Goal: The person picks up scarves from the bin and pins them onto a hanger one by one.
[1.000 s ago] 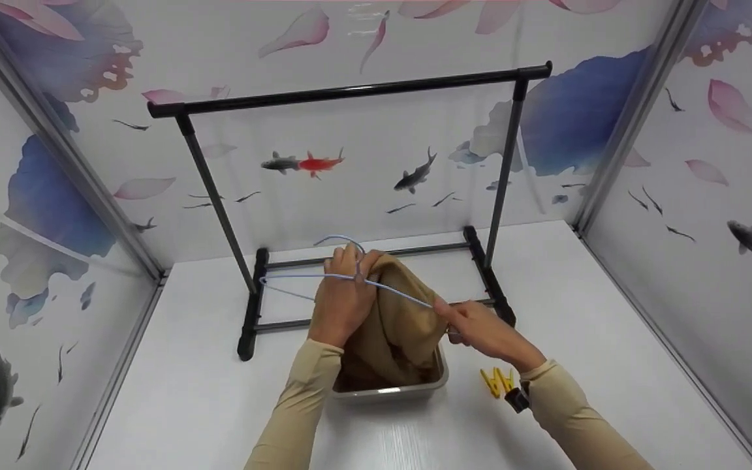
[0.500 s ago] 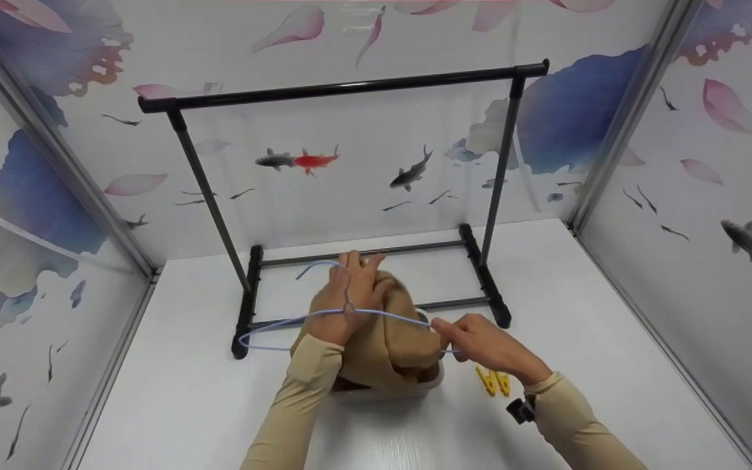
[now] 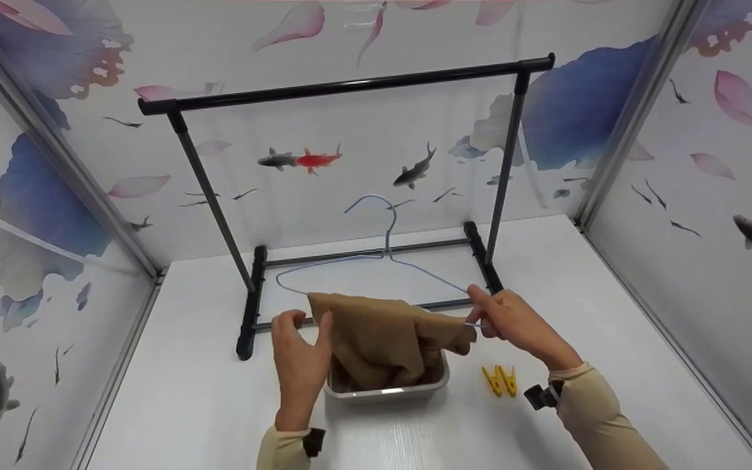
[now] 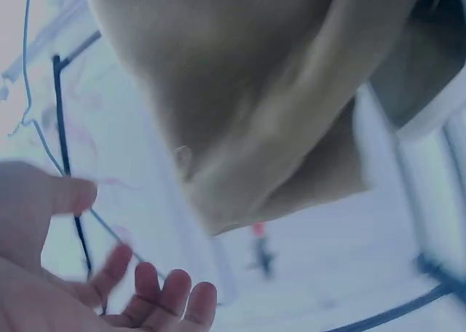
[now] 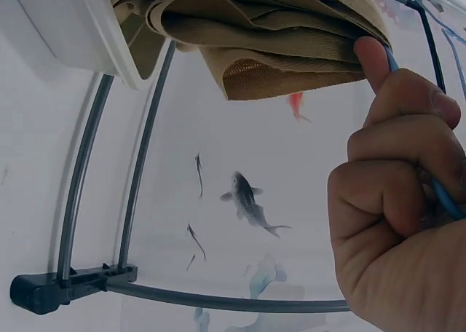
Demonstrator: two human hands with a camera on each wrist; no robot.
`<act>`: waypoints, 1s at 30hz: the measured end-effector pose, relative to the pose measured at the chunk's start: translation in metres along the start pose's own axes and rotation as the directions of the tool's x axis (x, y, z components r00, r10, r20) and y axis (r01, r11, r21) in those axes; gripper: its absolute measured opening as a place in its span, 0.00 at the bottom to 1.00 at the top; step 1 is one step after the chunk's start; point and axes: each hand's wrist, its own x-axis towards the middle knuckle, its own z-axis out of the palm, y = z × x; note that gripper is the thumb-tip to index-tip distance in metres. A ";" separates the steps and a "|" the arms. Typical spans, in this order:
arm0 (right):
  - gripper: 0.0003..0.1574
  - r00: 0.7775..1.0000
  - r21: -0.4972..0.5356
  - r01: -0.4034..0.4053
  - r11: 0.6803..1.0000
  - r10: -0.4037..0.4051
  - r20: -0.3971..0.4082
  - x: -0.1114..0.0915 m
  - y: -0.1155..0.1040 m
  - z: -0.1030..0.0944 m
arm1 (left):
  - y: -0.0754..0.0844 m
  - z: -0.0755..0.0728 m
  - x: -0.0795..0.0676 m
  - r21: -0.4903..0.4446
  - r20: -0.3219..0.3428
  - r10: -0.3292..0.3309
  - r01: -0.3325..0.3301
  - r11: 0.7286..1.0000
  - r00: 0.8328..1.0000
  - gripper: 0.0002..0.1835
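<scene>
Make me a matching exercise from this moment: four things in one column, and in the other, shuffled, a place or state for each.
Things
1. hanger
2. clothespins
3. left hand
4. cloth

Places and states
A. holding nothing, with its thumb and fingers spread apart
B. draped over a lower bar of wire, above a tub
C. gripped near one end by the right hand
D. lying on the table

Right pairs: 1-C, 2-D, 3-A, 4-B
</scene>
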 end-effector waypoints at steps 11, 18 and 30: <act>0.43 1.000 0.009 0.015 1.000 -0.015 0.015 0.000 -0.009 -0.002 | -0.002 0.011 0.011 -0.173 0.055 -0.048 0.057 0.983 0.997 0.10; 0.43 1.000 0.049 0.006 0.999 -0.007 0.007 -0.002 -0.010 -0.006 | -0.009 0.010 0.011 -0.068 0.108 -0.155 0.163 0.984 0.982 0.22; 0.45 0.997 0.008 0.024 1.000 -0.024 0.073 -0.004 -0.010 -0.005 | 0.017 0.007 0.040 -0.218 -0.172 0.202 -0.237 0.947 0.964 0.11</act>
